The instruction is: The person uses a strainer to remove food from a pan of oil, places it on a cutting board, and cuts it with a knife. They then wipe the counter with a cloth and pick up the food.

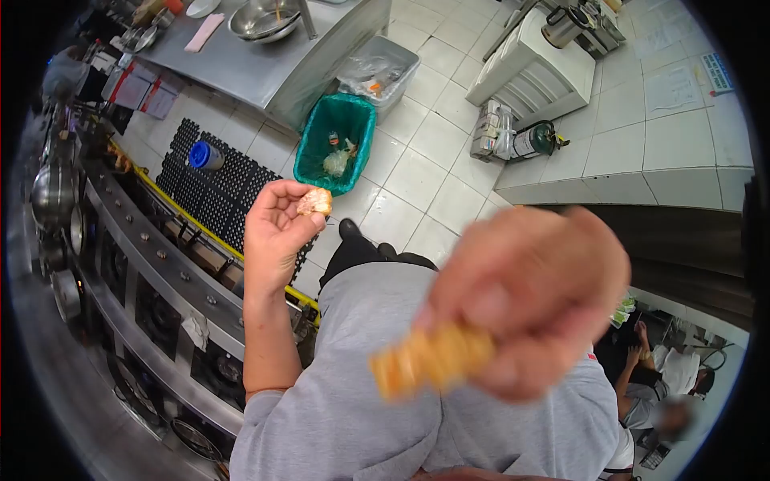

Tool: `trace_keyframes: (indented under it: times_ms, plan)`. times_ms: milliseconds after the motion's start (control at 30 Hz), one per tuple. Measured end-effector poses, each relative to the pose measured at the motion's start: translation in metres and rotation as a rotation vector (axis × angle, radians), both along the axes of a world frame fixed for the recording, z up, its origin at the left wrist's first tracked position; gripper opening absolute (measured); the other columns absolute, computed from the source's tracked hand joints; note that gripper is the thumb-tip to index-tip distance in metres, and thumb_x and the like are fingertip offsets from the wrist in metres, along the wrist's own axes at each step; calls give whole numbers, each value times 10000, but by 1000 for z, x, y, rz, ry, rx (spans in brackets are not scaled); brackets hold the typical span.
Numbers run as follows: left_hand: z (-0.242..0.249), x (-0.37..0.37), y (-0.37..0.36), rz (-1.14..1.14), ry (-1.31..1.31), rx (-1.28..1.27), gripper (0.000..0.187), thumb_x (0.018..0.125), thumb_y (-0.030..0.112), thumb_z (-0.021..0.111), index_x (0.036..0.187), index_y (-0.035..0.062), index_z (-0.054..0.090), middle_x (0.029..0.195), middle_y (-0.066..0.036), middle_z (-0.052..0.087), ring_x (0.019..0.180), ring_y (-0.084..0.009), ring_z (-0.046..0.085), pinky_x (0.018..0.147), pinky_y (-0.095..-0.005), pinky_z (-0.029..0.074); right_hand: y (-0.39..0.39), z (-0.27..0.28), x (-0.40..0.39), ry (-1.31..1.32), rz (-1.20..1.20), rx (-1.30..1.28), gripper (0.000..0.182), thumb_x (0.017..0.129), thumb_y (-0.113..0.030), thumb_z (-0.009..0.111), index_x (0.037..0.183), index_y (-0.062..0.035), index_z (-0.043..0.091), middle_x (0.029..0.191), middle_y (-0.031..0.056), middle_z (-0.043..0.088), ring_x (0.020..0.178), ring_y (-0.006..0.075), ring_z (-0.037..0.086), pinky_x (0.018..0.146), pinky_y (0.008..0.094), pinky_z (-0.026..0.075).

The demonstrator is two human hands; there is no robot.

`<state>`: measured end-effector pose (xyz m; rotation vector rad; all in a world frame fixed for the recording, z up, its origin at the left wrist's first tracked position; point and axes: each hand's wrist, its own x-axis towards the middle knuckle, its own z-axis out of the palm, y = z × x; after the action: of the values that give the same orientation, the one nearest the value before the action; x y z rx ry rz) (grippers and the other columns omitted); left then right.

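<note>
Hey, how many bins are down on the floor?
2. One is the green-lined bin, beyond your left hand; the other is the grey bin, just past it beside the steel table. More may be hidden by the table.

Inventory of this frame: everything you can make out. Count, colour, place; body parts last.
food pieces: two, yellow-orange and pale, one per hand
green-lined bin: one, ahead, scraps inside
bin: one, grey, behind it
table: one, steel, top left
bowls: at least two, steel, on table
cloth: one, pink, on table
mat: one, black, floor left
tub: one, blue lid, on mat
range: one, steel, left
drawer unit: one, white, top right
jug: one, steel, on unit
other people: at least two, white and grey tops, lower right
small clutter: too blurred to count
shirt: one, grey, worn
left hand: one, bare, centre-left
right hand: one, bare, blurred, foreground
</note>
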<state>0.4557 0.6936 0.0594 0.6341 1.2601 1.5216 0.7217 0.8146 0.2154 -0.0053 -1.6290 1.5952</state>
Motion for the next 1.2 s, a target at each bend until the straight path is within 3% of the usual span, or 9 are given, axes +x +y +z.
trace_keyframes:
  times_ms: [167,233,467,533,633,700,933,1067,1200]
  plan:
    - [1,-32,61,24,27,108,407,932,-135,822,1272,-8,637,1290,-147,747,1156,-170,750,1062,-326,624,37,32,-19,79,85,-87,373,986,-49,905,1270,64,691,1118,373,790,679,221,807,570,284,675]
    - [0,-50,89,-8,31,147,408,930,-133,828,1270,-7,641,1291,-144,745,1162,-174,748,1073,-327,619,52,31,-32,102,-82,-71,340,990,-77,915,1235,47,714,1088,358,802,653,216,803,576,293,682]
    - [2,-111,211,-122,4,219,422,906,-101,851,1259,15,650,1290,-128,731,1156,-182,736,1069,-338,602,138,36,-64,72,-119,-22,319,967,-83,936,1170,31,718,1135,339,808,697,230,819,525,268,650]
    - [6,-117,246,-150,-3,225,414,900,-99,843,1250,24,659,1266,-114,728,1136,-174,732,1053,-330,600,160,35,-68,-42,-245,86,295,970,-46,913,1173,29,713,1120,283,817,773,218,821,605,284,662]
    - [5,-119,295,-188,-23,203,402,900,-100,843,1242,21,668,1252,-104,729,1142,-171,730,1056,-336,600,202,0,-78,-83,-495,51,245,1006,-29,859,1191,28,709,1071,208,812,826,180,795,718,305,659]
    - [2,-112,329,-188,-19,189,395,908,-105,842,1245,17,675,1241,-95,731,1129,-163,732,1046,-328,605,230,-20,-82,-256,-560,-343,194,1044,-39,813,1194,20,705,1019,134,792,859,146,768,791,313,638]
    - [-6,-68,450,-248,38,269,415,919,-124,841,1267,16,665,1270,-108,712,1108,-155,731,1009,-315,621,362,-131,-46,-409,-603,-677,189,1068,-128,832,1168,-4,730,1017,62,812,833,98,735,747,268,588]
    - [32,-26,520,-252,137,480,445,874,-83,894,1250,9,675,1312,-168,674,1156,-202,720,972,-356,639,439,-166,1,-461,-630,-745,145,1082,-133,788,1155,-20,733,982,60,791,794,112,733,692,266,565]
    - [119,24,578,-316,357,907,505,835,93,1013,1192,87,656,1215,-147,619,1008,-253,729,810,-315,635,519,-180,40,-541,-648,-796,146,1091,-151,780,1160,-28,740,984,46,791,792,105,728,686,267,560]
